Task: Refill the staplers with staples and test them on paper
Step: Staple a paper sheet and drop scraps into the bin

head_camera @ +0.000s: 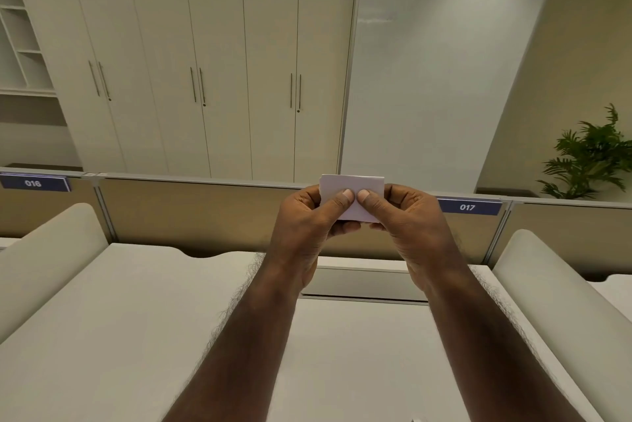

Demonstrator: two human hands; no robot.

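— Both hands hold one folded paper (352, 189) at centre frame: the left hand (307, 216) and right hand (407, 216) pinch it, thumbs side by side.

— Any stapler in view?

— None; the worktop (102, 319) below shows none. Likely the testing step; next calls for bringing a stapler to the paper's edge.

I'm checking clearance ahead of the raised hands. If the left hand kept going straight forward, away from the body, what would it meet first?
Probably the beige partition panel behind the desk. The left hand, pinching the folded paper, is raised near the panel's top edge, so it might pass over; depth is unclear.
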